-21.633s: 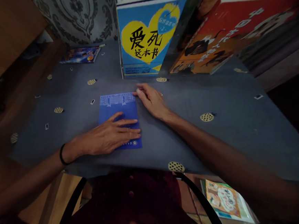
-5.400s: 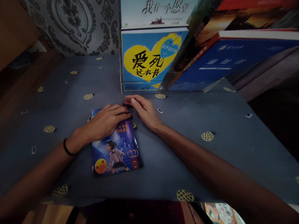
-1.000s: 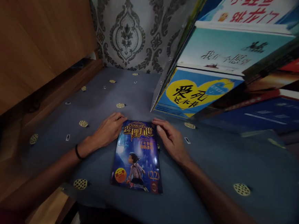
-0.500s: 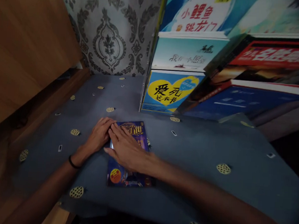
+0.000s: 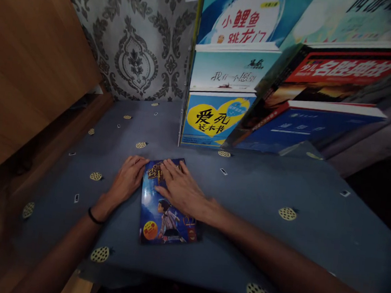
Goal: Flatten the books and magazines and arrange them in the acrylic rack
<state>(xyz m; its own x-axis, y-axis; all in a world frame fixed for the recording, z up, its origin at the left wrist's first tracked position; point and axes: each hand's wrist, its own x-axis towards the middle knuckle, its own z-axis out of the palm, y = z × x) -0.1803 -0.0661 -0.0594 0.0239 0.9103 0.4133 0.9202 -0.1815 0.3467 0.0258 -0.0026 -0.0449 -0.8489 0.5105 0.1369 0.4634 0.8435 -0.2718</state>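
Note:
A closed blue-purple picture-cover book (image 5: 150,201) lies flat on the cloth-covered table, its cover showing gold lettering, a cartoon figure and an orange round badge. Over its upper right part, my right hand (image 5: 183,190) is spread flat, palm down, hiding some of the title. My left hand (image 5: 128,177), with a black band at the wrist, rests on the table along the book's upper left edge. Its fingers stretch forward, and the fingertips touch the book's top left corner.
A blue-grey tablecloth (image 5: 246,191) with a pineapple print covers the table. Beyond the hands, at the back right, stands a rack of books (image 5: 228,72). A wooden cabinet (image 5: 36,61) borders the left side, and patterned wallpaper (image 5: 137,60) is behind.
My right hand has slid rightward across the cover from the left edge, uncovering the figure and the left of the title. My left hand has stayed at the corner. The view has shifted slightly.

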